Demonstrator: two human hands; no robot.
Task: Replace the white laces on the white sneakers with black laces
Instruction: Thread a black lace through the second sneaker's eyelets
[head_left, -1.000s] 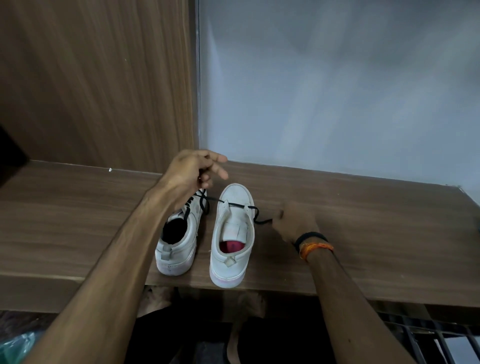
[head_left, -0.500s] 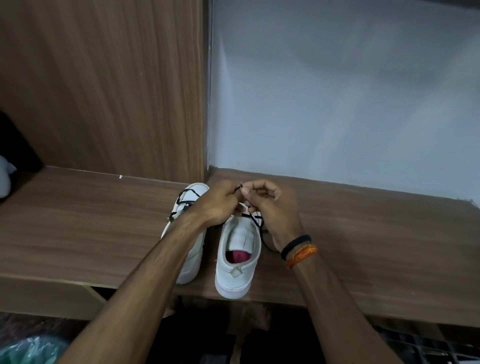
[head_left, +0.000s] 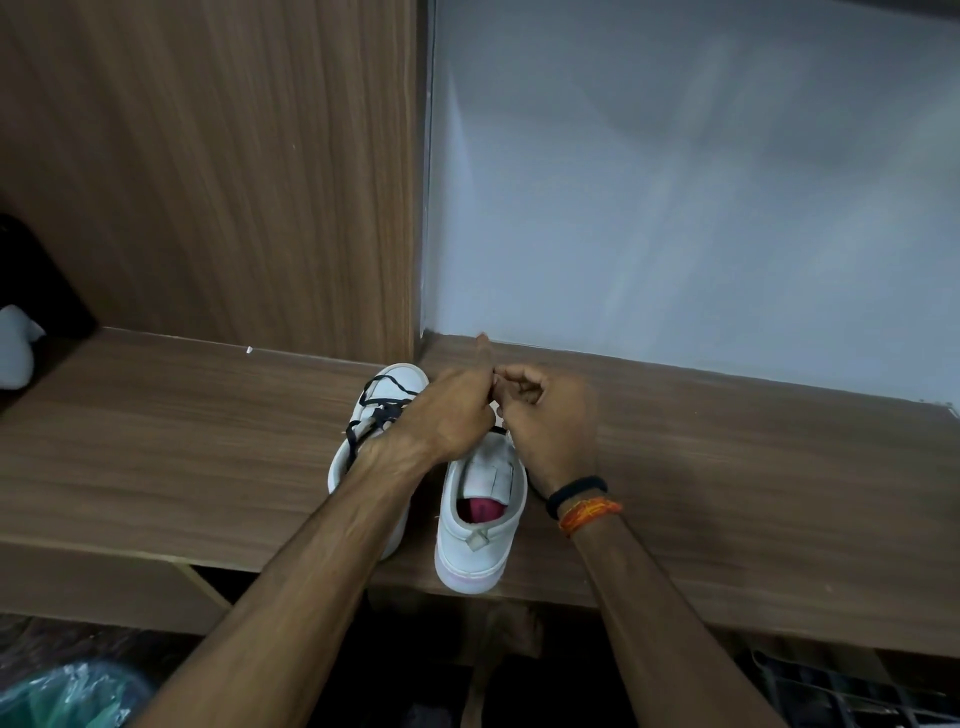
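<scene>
Two white sneakers stand side by side on the wooden shelf (head_left: 156, 457), toes pointing at the wall. The left sneaker (head_left: 374, 415) carries a black lace (head_left: 382, 402) across its front. The right sneaker (head_left: 480, 519) has its tongue lifted and a pink insole showing. My left hand (head_left: 447, 415) and my right hand (head_left: 550, 421) meet over the right sneaker's toe, fingers curled and pinching a black lace, of which only a short bit (head_left: 500, 431) shows between them. The right sneaker's front is hidden by both hands.
A wood panel (head_left: 208, 156) and a pale wall (head_left: 675, 182) close the back of the shelf. A white object (head_left: 15, 345) sits at the far left edge. Below the shelf are a green plastic bag (head_left: 67, 696), a bare foot and a wire rack (head_left: 841, 696).
A second ago my hands were apart, drawing the lace out to both sides of the right sneaker. They have come together over its toe and stayed there.
</scene>
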